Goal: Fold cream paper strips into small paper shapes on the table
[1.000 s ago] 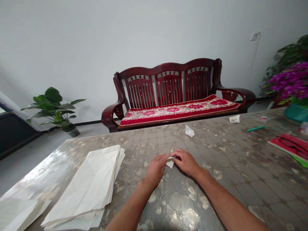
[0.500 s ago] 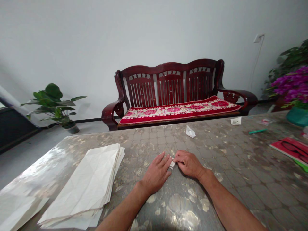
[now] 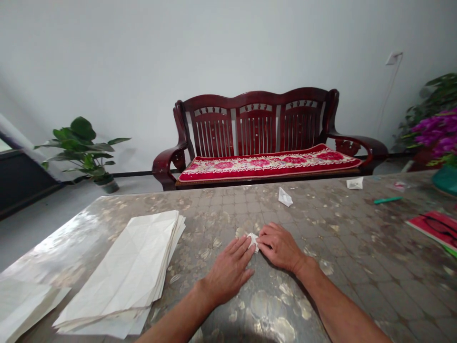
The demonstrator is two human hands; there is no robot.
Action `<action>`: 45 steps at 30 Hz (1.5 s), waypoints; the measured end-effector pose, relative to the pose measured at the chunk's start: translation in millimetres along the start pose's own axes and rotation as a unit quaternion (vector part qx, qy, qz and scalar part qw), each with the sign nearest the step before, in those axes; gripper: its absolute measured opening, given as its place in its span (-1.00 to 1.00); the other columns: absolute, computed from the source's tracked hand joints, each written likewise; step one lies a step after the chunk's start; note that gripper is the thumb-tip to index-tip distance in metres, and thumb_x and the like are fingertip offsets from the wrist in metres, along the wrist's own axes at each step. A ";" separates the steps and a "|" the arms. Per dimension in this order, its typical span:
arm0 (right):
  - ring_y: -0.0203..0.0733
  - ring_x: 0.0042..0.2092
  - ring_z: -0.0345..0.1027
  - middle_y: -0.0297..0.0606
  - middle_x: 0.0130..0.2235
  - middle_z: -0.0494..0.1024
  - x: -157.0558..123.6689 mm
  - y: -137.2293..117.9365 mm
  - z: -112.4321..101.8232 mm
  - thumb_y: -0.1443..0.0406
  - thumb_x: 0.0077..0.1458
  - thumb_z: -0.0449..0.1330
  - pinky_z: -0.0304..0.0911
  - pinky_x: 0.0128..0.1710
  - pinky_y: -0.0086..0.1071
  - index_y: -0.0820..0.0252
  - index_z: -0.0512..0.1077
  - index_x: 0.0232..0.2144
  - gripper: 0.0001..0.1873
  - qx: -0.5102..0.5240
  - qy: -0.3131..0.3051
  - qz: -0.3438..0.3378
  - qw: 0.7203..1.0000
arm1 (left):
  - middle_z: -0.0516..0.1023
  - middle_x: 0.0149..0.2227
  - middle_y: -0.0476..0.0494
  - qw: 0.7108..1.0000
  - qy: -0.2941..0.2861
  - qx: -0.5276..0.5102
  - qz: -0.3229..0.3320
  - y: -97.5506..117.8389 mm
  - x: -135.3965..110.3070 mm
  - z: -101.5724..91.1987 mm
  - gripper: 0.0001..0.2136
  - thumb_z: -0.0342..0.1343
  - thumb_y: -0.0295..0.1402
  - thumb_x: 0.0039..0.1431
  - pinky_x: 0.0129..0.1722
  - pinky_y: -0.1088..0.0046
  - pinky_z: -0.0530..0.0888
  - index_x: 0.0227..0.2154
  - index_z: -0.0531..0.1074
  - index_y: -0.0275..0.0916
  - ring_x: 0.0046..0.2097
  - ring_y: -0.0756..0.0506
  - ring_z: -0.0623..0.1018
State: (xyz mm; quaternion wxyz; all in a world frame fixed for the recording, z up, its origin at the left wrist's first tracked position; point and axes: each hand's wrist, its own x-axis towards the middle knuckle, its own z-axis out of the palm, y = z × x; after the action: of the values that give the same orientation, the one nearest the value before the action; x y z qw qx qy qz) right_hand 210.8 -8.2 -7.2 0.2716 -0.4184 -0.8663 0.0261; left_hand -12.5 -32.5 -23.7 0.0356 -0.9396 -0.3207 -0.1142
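A small folded white paper [image 3: 253, 241] lies on the patterned table top [image 3: 342, 247], just in front of centre. My right hand [image 3: 280, 247] presses its fingertips onto the paper's right side. My left hand [image 3: 228, 272] rests nearly flat on the table, fingers extended, with its fingertips at the paper's left edge. Part of the paper is hidden under my right fingers. To my left lies a thick stack of creased white paper sheets [image 3: 121, 271], apart from both hands.
Two small folded paper pieces [image 3: 285, 196] [image 3: 354, 183] lie on the far table. A green pen [image 3: 387, 200] and a red booklet [image 3: 437, 229] lie to the right. A loose white sheet [image 3: 24, 305] sits at the left corner. A red-cushioned wooden bench [image 3: 257, 138] stands beyond the table edge.
My hands have lowered from pinching the paper above the table. The paper now lies on the table under my right fingertips, and my left hand has flattened. The view has tilted slightly.
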 end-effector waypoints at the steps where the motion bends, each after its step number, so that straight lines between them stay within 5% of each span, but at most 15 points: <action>1: -0.20 -0.20 0.29 -0.26 -0.32 0.51 0.1 -0.3 0.9 0.35 0.18 0.16 0.17 -0.16 -0.32 0.13 0.53 -0.43 -0.82 0.007 0.003 -0.008 1.000 | 0.22 0.31 -0.24 1.000 0.005 -0.003 -0.003 0.3 0.8 -0.2 -0.49 -0.02 -0.19 0.33 0.30 0.22 0.19 0.27 0.13 -0.25 0.34 -0.18 0.17; 14: -0.18 -0.19 0.37 -0.26 -0.27 0.60 -1.7 -6.6 7.6 0.42 0.15 0.11 0.24 -0.10 -0.26 0.10 0.57 -0.37 -0.77 0.062 -0.007 0.017 0.998 | 0.33 0.24 -0.26 0.999 0.007 -0.029 -0.012 4.0 11.5 -4.3 -0.58 0.00 -0.35 0.28 0.25 0.18 0.25 0.19 0.23 -0.24 0.26 -0.20 0.32; 21: -0.18 -0.06 0.38 -0.29 -0.09 0.58 -10.5 0.6 1.5 0.39 0.16 0.15 0.22 0.00 -0.25 0.04 0.51 -0.06 -0.69 0.072 -0.058 -0.024 0.995 | 0.42 0.19 -0.08 0.998 0.031 -0.036 -0.034 -8.7 7.4 -3.1 -0.65 0.02 -0.35 0.31 0.21 0.17 0.28 0.14 0.32 -0.07 0.21 -0.17 0.38; 31: -0.17 -0.19 0.38 -0.26 -0.26 0.55 -6.4 2.7 12.3 0.29 0.26 0.12 0.27 -0.17 -0.33 0.11 0.51 -0.24 -0.85 -0.005 -0.004 -0.021 1.000 | 0.61 -0.08 -0.10 0.993 0.079 -0.060 -0.067 -19.2 21.4 6.7 -0.85 0.07 -0.33 0.29 0.00 0.28 0.43 -0.15 0.50 -0.16 -0.05 -0.13 0.55; 45: -0.13 -0.21 0.30 -0.25 -0.31 0.49 -6.0 -8.0 11.3 0.19 0.23 0.18 0.14 -0.23 -0.29 0.11 0.49 -0.28 -0.85 -0.106 -0.012 -0.022 0.994 | 0.58 -0.23 -0.08 0.995 0.060 -0.074 -0.026 -30.7 27.5 -1.2 -0.79 0.03 -0.22 0.32 -0.10 0.39 0.41 -0.24 0.52 -0.16 -0.17 -0.08 0.53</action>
State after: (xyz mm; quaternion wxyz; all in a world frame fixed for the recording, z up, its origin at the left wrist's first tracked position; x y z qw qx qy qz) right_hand 202.6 -15.7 -17.3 0.2157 -0.4254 -0.8764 -0.0670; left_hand -10.4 8.0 -16.3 -0.0180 -0.9226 -0.3328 -0.1944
